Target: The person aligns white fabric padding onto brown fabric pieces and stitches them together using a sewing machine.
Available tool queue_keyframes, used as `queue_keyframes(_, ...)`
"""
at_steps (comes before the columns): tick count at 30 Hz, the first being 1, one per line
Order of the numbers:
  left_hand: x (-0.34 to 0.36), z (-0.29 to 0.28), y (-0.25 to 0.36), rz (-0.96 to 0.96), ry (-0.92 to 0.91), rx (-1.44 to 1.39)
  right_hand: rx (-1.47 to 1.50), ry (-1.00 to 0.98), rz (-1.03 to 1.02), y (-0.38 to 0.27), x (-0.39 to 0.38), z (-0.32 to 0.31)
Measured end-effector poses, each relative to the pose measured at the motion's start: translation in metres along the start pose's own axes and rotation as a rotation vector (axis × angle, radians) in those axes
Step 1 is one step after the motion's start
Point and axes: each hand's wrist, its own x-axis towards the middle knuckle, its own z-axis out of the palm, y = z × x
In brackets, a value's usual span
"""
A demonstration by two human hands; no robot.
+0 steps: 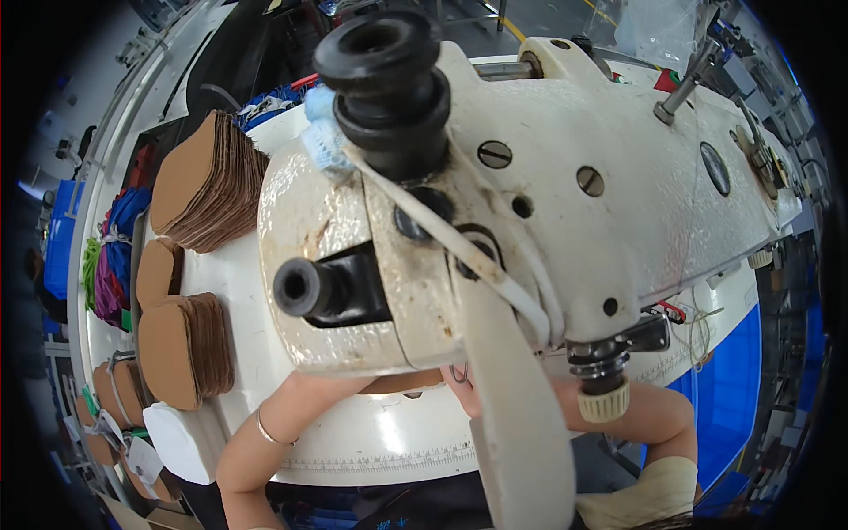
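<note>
A large white sewing machine head (654, 212), with a black spool-like fitting (380, 124) and a long white lever, fills the middle and hides most of both hands. My left forearm (274, 424) reaches under the machine's front, and the hand disappears behind it near a brown piece (402, 382) lying on the white worktable (380, 450). Part of my right hand (466, 397) shows just below the machine, beside that piece and behind the lever, next to a small metal item I cannot make out. The fingers of both hands are too hidden to tell their grip.
Stacks of brown curved panels (181, 349) and a white pile (181, 442) line the table's left. Coloured bundles (119, 256) sit beyond them. A blue bin (733, 380) stands at the right edge. A red-handled tool (667, 309) lies behind the machine's knob (603, 402).
</note>
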Motion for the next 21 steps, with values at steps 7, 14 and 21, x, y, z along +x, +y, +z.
queue_keyframes(7, -0.011, -0.016, 0.042, -0.284, -0.038, -0.626, 0.519, 0.078, 0.263, 0.004, -0.01, -0.007)
queue_keyframes(14, -0.016, -0.015, 0.041, -0.296, 0.003, -0.716, 0.496, 0.013, 0.159, -0.007, -0.024, -0.021)
queue_keyframes(21, -0.011, -0.019, 0.057, -0.035, 0.125, -0.283, 0.498, 0.011, 0.121, -0.01, -0.03, -0.014)
